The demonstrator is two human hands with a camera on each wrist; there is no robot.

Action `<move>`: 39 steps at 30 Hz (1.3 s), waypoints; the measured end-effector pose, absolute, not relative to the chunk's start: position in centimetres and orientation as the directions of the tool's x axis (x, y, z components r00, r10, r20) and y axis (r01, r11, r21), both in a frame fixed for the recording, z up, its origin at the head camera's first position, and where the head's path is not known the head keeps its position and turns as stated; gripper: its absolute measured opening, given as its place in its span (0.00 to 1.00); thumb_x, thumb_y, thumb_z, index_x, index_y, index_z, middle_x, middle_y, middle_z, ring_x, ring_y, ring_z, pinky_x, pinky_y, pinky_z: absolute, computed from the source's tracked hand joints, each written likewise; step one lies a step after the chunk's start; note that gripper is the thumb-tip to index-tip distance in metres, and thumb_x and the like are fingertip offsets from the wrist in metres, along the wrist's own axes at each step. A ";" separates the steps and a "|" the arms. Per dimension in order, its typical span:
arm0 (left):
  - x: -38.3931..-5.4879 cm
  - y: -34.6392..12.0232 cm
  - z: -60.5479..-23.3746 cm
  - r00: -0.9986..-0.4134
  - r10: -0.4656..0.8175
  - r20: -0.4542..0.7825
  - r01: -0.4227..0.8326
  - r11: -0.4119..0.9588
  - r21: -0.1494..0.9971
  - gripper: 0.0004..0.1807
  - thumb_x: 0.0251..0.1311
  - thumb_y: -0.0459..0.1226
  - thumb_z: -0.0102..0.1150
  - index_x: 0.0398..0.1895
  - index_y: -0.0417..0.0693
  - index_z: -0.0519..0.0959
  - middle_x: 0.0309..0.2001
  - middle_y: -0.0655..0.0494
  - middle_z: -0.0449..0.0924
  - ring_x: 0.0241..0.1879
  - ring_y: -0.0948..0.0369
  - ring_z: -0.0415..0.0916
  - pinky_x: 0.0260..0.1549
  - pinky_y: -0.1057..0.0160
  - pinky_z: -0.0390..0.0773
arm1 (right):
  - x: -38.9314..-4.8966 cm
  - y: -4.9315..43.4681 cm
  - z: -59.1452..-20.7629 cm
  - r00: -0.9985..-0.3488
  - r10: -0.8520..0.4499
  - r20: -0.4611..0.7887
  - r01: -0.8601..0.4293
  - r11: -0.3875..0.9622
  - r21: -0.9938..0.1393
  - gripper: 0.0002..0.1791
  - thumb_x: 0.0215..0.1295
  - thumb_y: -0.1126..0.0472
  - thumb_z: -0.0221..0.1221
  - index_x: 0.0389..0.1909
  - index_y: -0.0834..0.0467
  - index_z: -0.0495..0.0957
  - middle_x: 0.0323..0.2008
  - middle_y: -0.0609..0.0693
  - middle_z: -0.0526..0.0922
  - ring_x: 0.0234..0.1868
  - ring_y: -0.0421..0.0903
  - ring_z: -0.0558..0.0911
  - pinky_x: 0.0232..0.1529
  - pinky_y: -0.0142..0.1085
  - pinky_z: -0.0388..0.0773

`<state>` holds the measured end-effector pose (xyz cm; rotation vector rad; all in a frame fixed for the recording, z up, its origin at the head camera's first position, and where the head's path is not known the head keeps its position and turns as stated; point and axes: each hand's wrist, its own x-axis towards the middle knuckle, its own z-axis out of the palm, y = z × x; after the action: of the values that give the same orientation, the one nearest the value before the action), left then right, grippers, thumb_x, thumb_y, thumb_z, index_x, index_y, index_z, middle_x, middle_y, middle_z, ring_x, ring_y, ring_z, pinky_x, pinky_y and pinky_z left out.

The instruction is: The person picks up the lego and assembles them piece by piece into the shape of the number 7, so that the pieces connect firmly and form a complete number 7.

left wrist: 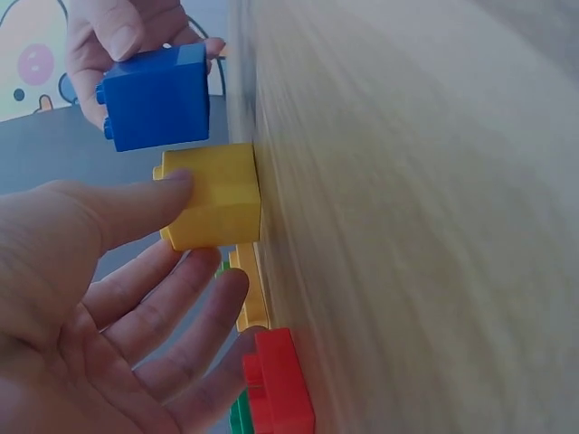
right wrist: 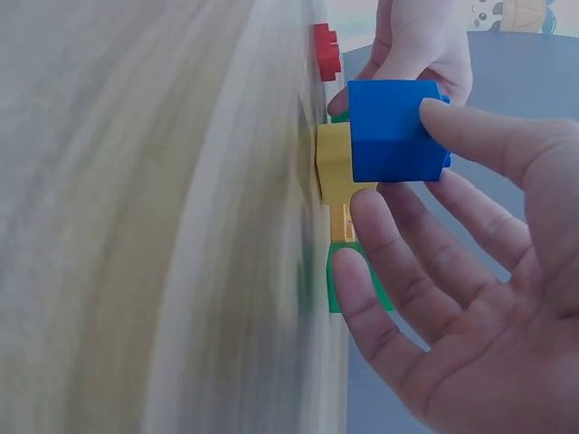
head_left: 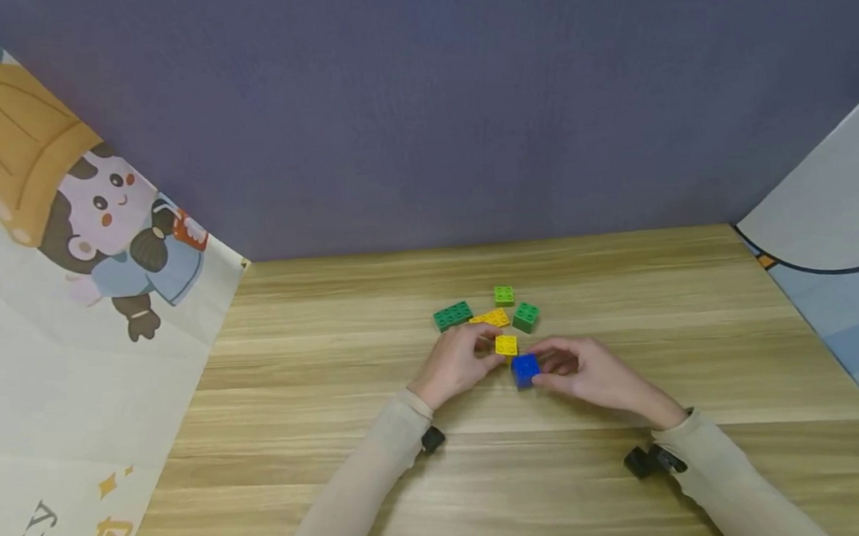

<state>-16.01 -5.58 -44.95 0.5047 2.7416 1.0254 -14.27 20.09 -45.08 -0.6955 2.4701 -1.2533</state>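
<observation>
In the head view my left hand (head_left: pixel 455 364) pinches a yellow building block (head_left: pixel 506 344) between thumb and fingers. The left wrist view shows this yellow block (left wrist: pixel 217 199) standing on the table, the thumb pressed against its side. My right hand (head_left: pixel 595 371) pinches a blue building block (head_left: pixel 525 372) close beside the yellow one. The blue block (right wrist: pixel 389 131) is held slightly above the tabletop, its studs pointing up. In the head view the blue block partly overlaps the yellow one's lower corner; whether they touch I cannot tell.
Behind the hands lie a long dark green block (head_left: pixel 452 316), an orange-yellow block (head_left: pixel 491 319), a light green block (head_left: pixel 503 296) and a green block (head_left: pixel 526 316). A red block (left wrist: pixel 282 384) stands by the left hand's fingers. A grey-blue panel (head_left: pixel 481 122) borders the table's back.
</observation>
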 end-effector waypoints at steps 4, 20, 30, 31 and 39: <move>-15.6 -5.7 -45.0 -0.920 0.390 -0.042 0.267 0.702 0.660 0.21 0.70 0.44 0.71 0.63 0.52 0.84 0.59 0.54 0.88 0.54 0.59 0.87 0.55 0.59 0.86 | -13.6 20.0 -44.8 -0.852 -0.521 -0.045 -0.277 0.523 -0.806 0.22 0.70 0.57 0.72 0.62 0.57 0.83 0.54 0.54 0.90 0.46 0.42 0.89 0.48 0.33 0.86; -15.1 -5.7 -45.8 -0.913 0.404 -0.058 0.268 0.701 0.660 0.21 0.70 0.45 0.71 0.64 0.52 0.84 0.60 0.54 0.87 0.55 0.59 0.86 0.55 0.59 0.86 | -13.0 20.4 -44.5 -0.880 -0.475 -0.008 -0.276 0.526 -0.804 0.20 0.69 0.54 0.72 0.59 0.53 0.85 0.53 0.50 0.90 0.45 0.42 0.88 0.47 0.35 0.86; -15.1 -5.4 -46.1 -0.915 0.399 -0.059 0.263 0.701 0.663 0.21 0.70 0.44 0.71 0.63 0.50 0.84 0.60 0.53 0.87 0.54 0.59 0.87 0.54 0.59 0.86 | -13.5 20.6 -44.6 -0.884 -0.465 0.032 -0.302 0.519 -0.799 0.19 0.70 0.55 0.72 0.60 0.53 0.85 0.54 0.51 0.90 0.45 0.41 0.88 0.46 0.34 0.86; -15.1 -5.4 -46.1 -0.915 0.398 -0.057 0.263 0.700 0.664 0.21 0.70 0.44 0.71 0.63 0.50 0.84 0.60 0.53 0.87 0.54 0.59 0.87 0.54 0.59 0.86 | -13.6 20.6 -44.5 -0.885 -0.464 0.038 -0.308 0.521 -0.796 0.19 0.70 0.55 0.71 0.60 0.53 0.85 0.53 0.51 0.90 0.45 0.41 0.88 0.46 0.34 0.86; -15.2 -5.0 -46.2 -0.915 0.397 -0.067 0.258 0.706 0.659 0.22 0.70 0.44 0.71 0.63 0.50 0.84 0.61 0.53 0.87 0.54 0.59 0.87 0.54 0.60 0.86 | -14.0 20.7 -44.0 -0.892 -0.451 0.028 -0.297 0.537 -0.789 0.20 0.71 0.54 0.71 0.61 0.54 0.84 0.55 0.53 0.89 0.46 0.43 0.88 0.48 0.38 0.87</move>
<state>-15.25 -4.96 -46.18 0.5270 2.7097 1.0013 -14.03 20.68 -44.03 -0.6381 2.5939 -1.2802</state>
